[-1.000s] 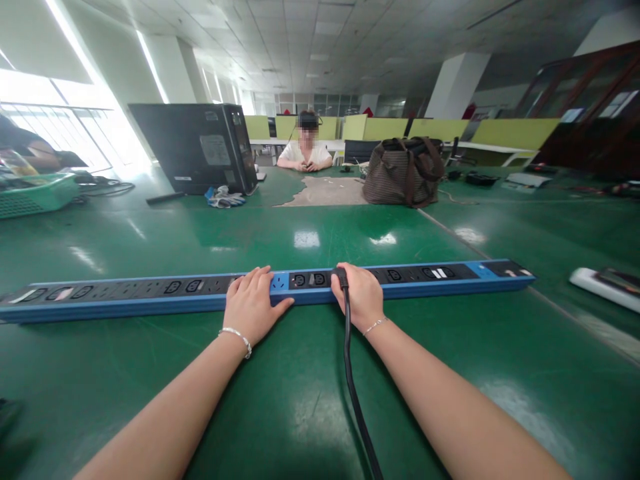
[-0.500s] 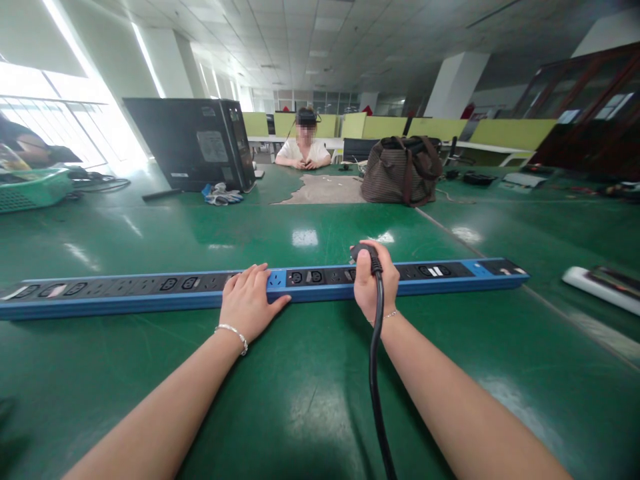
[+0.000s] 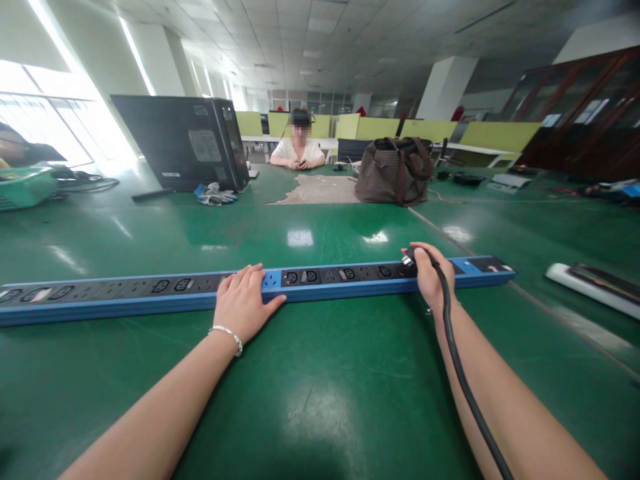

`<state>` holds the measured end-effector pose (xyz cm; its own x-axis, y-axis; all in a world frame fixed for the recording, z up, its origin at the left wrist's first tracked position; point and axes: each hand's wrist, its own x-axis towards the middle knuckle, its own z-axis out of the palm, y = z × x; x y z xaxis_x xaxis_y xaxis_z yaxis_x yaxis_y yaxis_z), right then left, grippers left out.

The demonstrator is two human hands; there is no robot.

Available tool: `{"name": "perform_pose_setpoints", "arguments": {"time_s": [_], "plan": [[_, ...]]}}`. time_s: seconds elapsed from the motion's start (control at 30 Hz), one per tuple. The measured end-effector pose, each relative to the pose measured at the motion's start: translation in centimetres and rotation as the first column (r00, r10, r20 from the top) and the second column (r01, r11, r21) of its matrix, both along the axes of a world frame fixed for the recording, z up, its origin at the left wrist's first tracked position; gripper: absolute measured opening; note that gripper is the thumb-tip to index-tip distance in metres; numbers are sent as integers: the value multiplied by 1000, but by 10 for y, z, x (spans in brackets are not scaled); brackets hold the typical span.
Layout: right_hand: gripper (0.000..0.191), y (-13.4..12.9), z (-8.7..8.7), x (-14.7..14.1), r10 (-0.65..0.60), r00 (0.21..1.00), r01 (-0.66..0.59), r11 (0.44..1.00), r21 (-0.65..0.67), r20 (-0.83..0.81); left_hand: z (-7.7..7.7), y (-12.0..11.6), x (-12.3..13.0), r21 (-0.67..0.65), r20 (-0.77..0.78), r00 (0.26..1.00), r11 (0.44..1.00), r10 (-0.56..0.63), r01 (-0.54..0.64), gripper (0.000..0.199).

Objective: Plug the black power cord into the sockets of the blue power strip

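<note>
A long blue power strip (image 3: 330, 285) with a black face and several sockets lies across the green table. My left hand (image 3: 244, 300) rests flat over it, left of a light-blue socket block, with the thumb stretched out along the front side. Farther right, my right hand (image 3: 434, 275) is closed around a black power plug (image 3: 411, 255). Its metal prongs stick out to the left, above the strip and out of any socket. From the plug a thick black cable (image 3: 457, 360) runs down past my wrist and out at the bottom.
A black computer case (image 3: 185, 143) stands at the back left with work gloves (image 3: 215, 194) beside it. Also there are a green basket (image 3: 27, 189), a brown bag (image 3: 394, 172), and a white bar-shaped object (image 3: 590, 288) on the right. A person (image 3: 299, 150) sits across the table.
My right hand has moved right along the strip with the plug, whose prongs now show. My left hand stays on the same part of the strip. The view has turned slightly.
</note>
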<state>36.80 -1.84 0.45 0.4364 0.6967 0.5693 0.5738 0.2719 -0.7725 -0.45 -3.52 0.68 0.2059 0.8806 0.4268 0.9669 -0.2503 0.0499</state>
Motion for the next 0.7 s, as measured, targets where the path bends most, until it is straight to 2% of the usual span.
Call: {"name": "perform_pose_setpoints", "arguments": {"time_s": [0.1,0.2,0.43,0.7], "plan": [[31,-6,2,8,15,981,16,987,-159,195,0,0,0,4,-9,1000,1000,-2,2,58],[31,-7,3,13,57,957,17,968,-250,286,0,0,0,0,-8,1000,1000,0,0,58],[31,-13,3,13,123,927,-28,965,-261,355,1,-1,1,-18,20,1000,1000,0,0,59],[31,-21,0,0,81,858,31,978,-208,508,0,0,0,-20,41,999,1000,-7,8,59]]}}
